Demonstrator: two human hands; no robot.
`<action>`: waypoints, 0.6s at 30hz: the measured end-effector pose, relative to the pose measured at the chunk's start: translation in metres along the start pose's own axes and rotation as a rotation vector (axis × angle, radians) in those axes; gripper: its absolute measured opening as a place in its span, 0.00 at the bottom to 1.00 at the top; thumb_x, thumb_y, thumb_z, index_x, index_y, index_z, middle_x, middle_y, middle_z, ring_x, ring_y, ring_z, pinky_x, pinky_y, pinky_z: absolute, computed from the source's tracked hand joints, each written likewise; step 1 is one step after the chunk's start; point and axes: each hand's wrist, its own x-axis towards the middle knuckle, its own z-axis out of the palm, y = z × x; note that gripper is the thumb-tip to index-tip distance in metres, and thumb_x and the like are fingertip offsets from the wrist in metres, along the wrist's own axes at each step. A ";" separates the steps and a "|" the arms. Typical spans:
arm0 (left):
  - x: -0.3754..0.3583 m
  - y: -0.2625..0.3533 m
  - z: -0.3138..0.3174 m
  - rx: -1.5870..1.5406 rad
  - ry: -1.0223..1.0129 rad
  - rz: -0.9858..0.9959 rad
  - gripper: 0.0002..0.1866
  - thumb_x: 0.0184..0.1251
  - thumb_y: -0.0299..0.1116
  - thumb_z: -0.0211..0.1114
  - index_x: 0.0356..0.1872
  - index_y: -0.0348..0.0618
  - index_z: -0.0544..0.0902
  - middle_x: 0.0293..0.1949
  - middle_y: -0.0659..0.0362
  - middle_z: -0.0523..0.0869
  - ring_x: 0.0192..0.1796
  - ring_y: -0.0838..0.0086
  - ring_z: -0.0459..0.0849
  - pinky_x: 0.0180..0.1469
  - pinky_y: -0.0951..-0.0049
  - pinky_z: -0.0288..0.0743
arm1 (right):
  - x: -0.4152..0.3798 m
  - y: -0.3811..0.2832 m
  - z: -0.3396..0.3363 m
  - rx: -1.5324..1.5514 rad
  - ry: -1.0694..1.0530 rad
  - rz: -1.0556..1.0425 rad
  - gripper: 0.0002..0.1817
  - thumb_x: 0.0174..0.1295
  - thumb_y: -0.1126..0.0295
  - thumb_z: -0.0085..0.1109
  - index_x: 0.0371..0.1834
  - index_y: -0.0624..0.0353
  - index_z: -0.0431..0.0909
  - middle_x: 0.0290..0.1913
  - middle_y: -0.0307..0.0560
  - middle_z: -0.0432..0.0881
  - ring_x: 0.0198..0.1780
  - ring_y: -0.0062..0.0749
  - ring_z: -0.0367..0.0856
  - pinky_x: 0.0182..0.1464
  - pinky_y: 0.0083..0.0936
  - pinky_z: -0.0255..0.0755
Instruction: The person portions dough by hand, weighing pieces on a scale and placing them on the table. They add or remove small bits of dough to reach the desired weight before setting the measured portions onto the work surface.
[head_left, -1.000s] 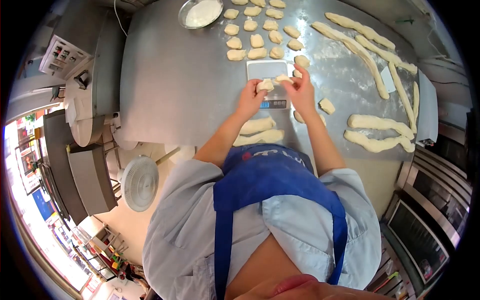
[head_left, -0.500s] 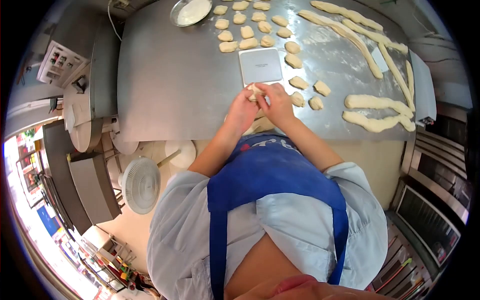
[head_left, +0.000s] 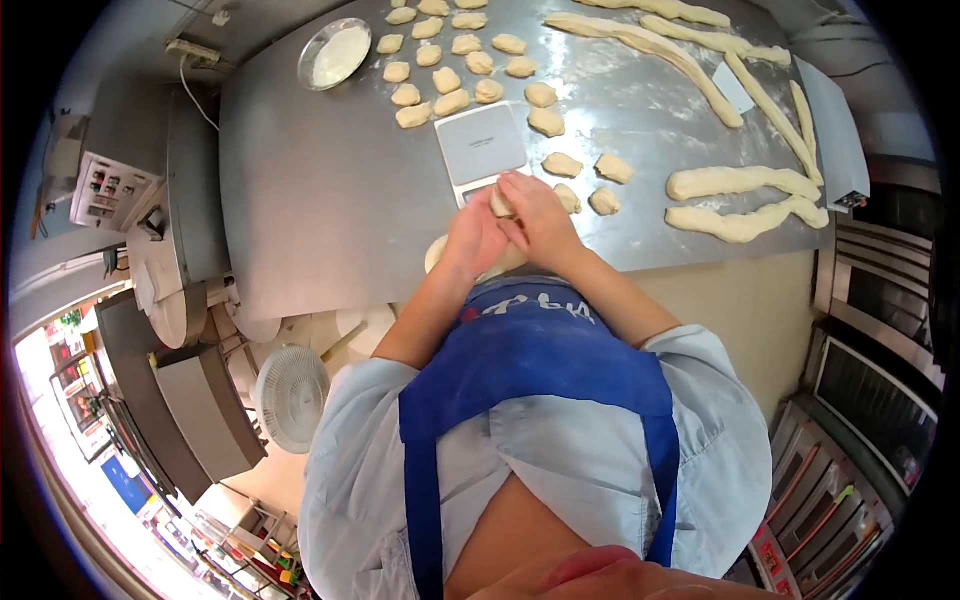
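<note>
A small dough piece (head_left: 501,205) is pressed between my two hands, partly hidden by the fingers. My left hand (head_left: 476,236) cups it from the left, and my right hand (head_left: 542,218) closes over it from the right. Just beyond my hands lies a scale (head_left: 482,143) with a square grey plate, its near edge partly covered by them. More pale dough (head_left: 436,253) shows at the table's near edge, below and behind my hands. Right of the scale sit several dough pieces (head_left: 562,165).
On the steel table (head_left: 300,200), several small dough pieces (head_left: 428,55) stand in rows at the back. A glass bowl of flour (head_left: 340,55) is at the back left. Long dough strips (head_left: 740,181) lie at the right, near a white scraper (head_left: 733,88).
The view has turned and shifted, so the table items appear further left. My hands still hold the dough; my right fingers now fold more closely over it.
</note>
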 end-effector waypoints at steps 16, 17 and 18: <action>-0.015 -0.048 -0.063 0.712 0.338 -0.015 0.21 0.75 0.35 0.60 0.64 0.37 0.76 0.56 0.54 0.84 0.60 0.71 0.81 0.63 0.73 0.73 | -0.014 0.194 -0.073 -0.397 -0.128 0.443 0.21 0.51 0.70 0.70 0.50 0.52 0.79 0.52 0.51 0.80 0.55 0.51 0.77 0.54 0.40 0.75; -0.020 -0.051 -0.072 0.788 0.434 0.102 0.19 0.74 0.34 0.60 0.62 0.36 0.78 0.54 0.55 0.85 0.58 0.71 0.82 0.61 0.73 0.75 | -0.020 0.209 -0.071 -0.366 -0.260 0.453 0.22 0.51 0.70 0.69 0.53 0.52 0.79 0.50 0.50 0.81 0.53 0.50 0.78 0.54 0.40 0.75; -0.024 -0.051 -0.077 0.786 0.435 0.102 0.19 0.74 0.34 0.60 0.62 0.36 0.78 0.54 0.55 0.85 0.58 0.71 0.82 0.61 0.73 0.75 | -0.016 0.208 -0.076 -0.366 -0.262 0.451 0.22 0.51 0.70 0.69 0.53 0.52 0.79 0.50 0.50 0.81 0.53 0.50 0.78 0.54 0.40 0.75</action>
